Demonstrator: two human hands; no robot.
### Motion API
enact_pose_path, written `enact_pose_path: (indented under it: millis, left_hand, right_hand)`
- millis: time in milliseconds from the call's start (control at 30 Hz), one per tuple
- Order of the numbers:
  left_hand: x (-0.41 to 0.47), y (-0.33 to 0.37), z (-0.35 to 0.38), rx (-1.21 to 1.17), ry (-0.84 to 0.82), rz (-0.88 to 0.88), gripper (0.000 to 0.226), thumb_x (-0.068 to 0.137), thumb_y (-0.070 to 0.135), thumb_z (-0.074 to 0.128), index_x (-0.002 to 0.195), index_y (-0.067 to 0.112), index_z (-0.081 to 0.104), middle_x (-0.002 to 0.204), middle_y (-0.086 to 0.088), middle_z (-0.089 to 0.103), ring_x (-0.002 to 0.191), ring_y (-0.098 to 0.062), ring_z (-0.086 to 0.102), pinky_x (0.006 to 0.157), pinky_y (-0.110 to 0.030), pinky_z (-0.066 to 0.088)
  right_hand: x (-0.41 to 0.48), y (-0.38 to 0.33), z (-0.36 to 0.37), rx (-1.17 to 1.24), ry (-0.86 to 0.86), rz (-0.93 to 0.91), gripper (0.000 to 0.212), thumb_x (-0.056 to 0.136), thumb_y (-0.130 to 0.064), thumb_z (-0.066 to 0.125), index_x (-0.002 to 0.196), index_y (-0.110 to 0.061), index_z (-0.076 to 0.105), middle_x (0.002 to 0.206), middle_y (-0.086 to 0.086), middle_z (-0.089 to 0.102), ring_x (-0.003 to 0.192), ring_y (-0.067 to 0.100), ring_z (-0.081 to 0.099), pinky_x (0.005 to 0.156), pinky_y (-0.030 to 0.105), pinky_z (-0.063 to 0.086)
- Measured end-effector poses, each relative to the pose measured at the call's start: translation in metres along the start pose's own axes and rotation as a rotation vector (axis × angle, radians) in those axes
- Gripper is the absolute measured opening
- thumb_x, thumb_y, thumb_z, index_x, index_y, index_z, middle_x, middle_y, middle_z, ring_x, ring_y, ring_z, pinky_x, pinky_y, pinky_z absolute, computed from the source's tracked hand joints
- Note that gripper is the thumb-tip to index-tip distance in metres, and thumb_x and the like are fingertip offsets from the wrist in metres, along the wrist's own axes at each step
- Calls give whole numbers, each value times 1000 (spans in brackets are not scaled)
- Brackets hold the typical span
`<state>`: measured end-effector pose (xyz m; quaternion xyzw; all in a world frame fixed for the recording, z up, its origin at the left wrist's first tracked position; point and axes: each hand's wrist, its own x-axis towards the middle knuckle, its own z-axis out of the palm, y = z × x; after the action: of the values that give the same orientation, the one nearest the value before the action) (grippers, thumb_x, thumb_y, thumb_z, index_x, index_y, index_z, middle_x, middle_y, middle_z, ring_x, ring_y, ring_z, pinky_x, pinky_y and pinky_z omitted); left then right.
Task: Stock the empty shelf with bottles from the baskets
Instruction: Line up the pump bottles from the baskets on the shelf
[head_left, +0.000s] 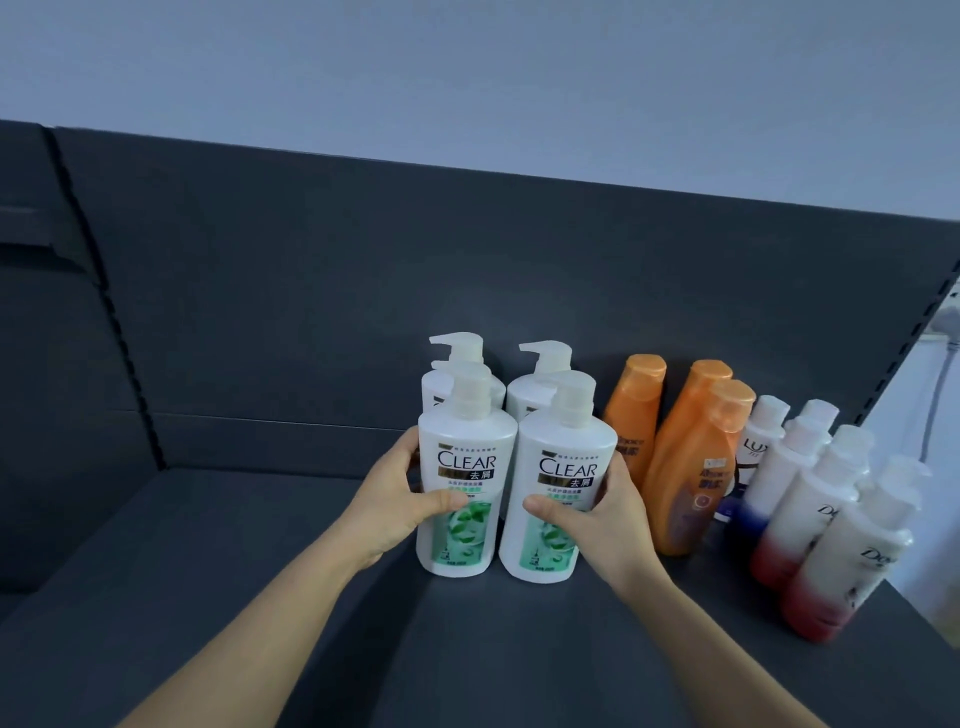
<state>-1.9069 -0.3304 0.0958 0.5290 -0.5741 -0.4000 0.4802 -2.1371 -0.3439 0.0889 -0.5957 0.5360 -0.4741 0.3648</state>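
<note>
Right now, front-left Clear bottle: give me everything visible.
The front-left Clear bottle is white glossy plastic with a white pump head whose spout is not clearly visible, and a label reading CLEAR over green leaf art. It stands upright on the dark shelf, ahead of another Clear bottle. The left hand wraps its left side, thumb across the label. Its right side sits close against the front-right Clear bottle.

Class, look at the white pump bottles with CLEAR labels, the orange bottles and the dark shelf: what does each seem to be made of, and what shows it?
White CLEAR pump bottles: probably glossy moulded plastic, smooth with soft highlights.
Orange flip-cap bottles: likely plastic too, slightly shiny.
Dark grey shelf: looks like matt painted metal, given the flat panels and slotted upright; not certain.
</note>
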Motion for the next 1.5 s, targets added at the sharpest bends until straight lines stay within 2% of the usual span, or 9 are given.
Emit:
enact_pose_path:
  millis: [100,233,300,433,533,733,933,1100,1500]
  left_hand:
    - [-1,0,2,48,38,12,59,77,5,78,112,43,50,120,9,52,113,-6,53,95,-27,46]
    - [-7,2,-2,125,51,21,68,78,11,79,131,38,47,125,9,57,115,-4,54,96,-29,47]
    - [-14,6,-7,179,74,31,77,76,16,81,139,33,41,124,12,58,113,-2,55,93,-26,48]
    - [-37,14,-21,424,230,27,79,78,25,79,145,24,38,126,11,49,123,-9,48,104,-31,41]
    - [-63,16,-37,604,311,59,59,85,23,73,139,19,49,126,8,51,123,-11,48,100,-23,37]
    - [-145,8,-83,952,497,-27,53,90,29,66,137,11,52,130,-2,55,122,-21,49,101,-34,42]
    - [-248,-3,-124,1228,616,-306,51,87,36,65,133,17,53,130,0,55,121,-22,51,93,-35,44]
    - [-327,-18,-149,1306,666,-618,49,87,40,60,130,17,51,132,0,53,125,-22,47,98,-35,42]
    - [-451,-82,-218,1236,665,-981,57,87,47,58,137,22,44,136,2,51,127,-20,46,99,-34,42]
  right_hand:
    - [-2,-3,-2,-41,-9,4,73,56,-29,95,109,-44,47,109,-14,70,104,4,65,93,42,56]
    - [-14,-10,-4,-175,124,-150,111,58,-52,88,149,-34,28,150,-11,38,140,9,35,114,37,34]
    - [-19,-22,-6,-243,283,-307,103,70,-49,82,152,-21,28,153,-3,31,143,9,26,117,36,29]
    - [-21,-45,-1,-325,411,-765,68,83,-41,67,140,-14,42,143,13,48,136,20,39,114,32,31]
    - [-30,-54,16,-311,281,-912,59,85,-35,65,136,-12,47,138,11,55,132,23,46,112,37,36]
    - [-68,-65,69,-360,-95,-946,51,85,-36,59,130,-13,57,131,4,60,126,22,52,107,33,40]
    - [-123,-75,137,-485,-448,-964,54,85,-33,69,133,-14,56,134,3,56,128,23,51,103,39,44]
    - [-176,-90,192,-526,-739,-1038,58,93,-38,59,145,-19,42,148,-2,41,140,17,33,113,31,26]
    - [-288,-91,338,-631,-1101,-1041,51,91,-43,58,137,-23,47,137,-3,48,129,19,41,107,32,33]
